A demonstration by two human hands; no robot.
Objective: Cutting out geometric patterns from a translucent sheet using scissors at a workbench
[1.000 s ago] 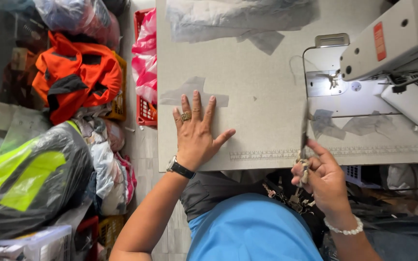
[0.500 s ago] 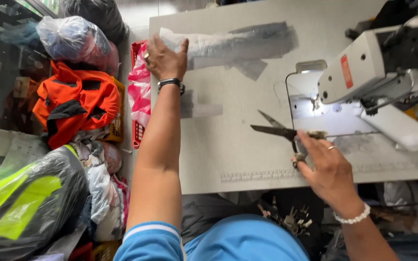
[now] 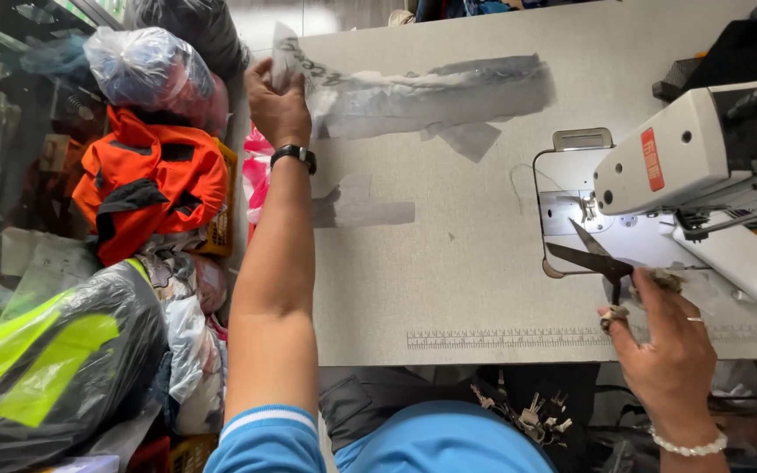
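My left hand [image 3: 279,105] reaches to the far left corner of the grey sewing table [image 3: 449,280] and grips the end of a thin translucent grey fabric strip [image 3: 431,95] lying across the table's far side. A black watch sits on that wrist. My right hand [image 3: 666,346] holds black scissors [image 3: 593,257] with their blades open, pointing left, right by the lit needle area of the white sewing machine [image 3: 703,175]. A small pale scrap seems pinched under the right fingers.
A second grey fabric piece [image 3: 363,208] lies mid-table. A printed ruler [image 3: 519,337] runs along the near edge. Left of the table are piled bags: orange garments [image 3: 146,180], a clear bag [image 3: 146,70], neon-yellow fabric in plastic [image 3: 37,368], pink cloth [image 3: 260,171]. Keys [image 3: 527,410] hang below.
My left hand left its flat rest near the table's front and stretched to the far corner, taking hold of the fabric strip. My right hand raised the scissors onto the table and opened the blades.
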